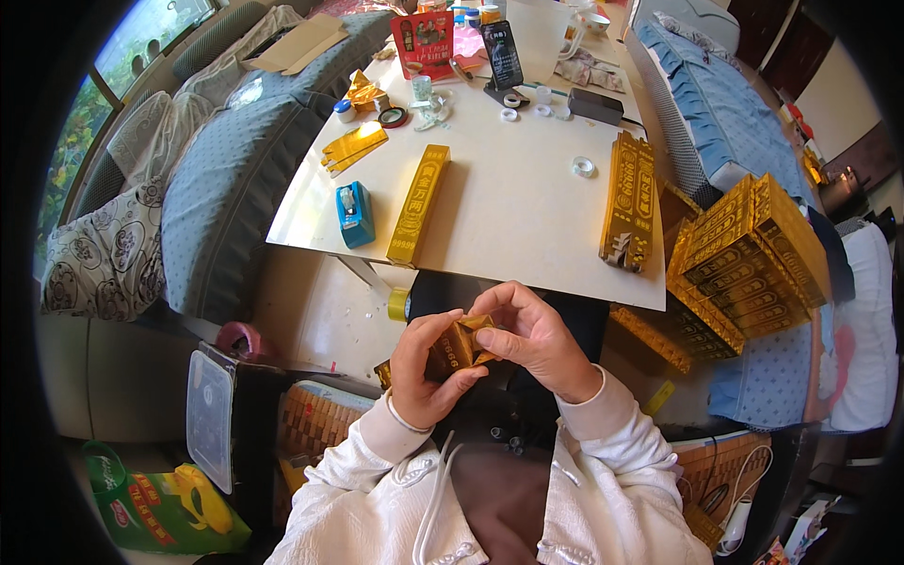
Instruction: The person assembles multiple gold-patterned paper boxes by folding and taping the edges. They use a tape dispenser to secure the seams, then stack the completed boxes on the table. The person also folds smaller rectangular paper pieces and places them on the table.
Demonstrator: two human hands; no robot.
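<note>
A gold printed paperboard box point(452, 351) is held over the lap, its end towards the table. My left hand point(426, 367) wraps around its side, with the thumb below. The fingers and thumb of my right hand point(531, 340) pinch the folded flaps at the box's end. Most of the box's length is hidden. A closed long gold box point(420, 205) lies on the white table point(508, 205), to the right of a blue tape dispenser point(355, 215). A stack of flat gold box blanks point(627, 201) lies near the table's right edge.
Finished-looking gold boxes point(748, 254) are piled right of the table. A clear tape roll point(583, 167), a phone on a stand point(503, 56), a black case point(595, 106) and a red pouch point(424, 46) are on the table. Sofas point(212, 191) flank it.
</note>
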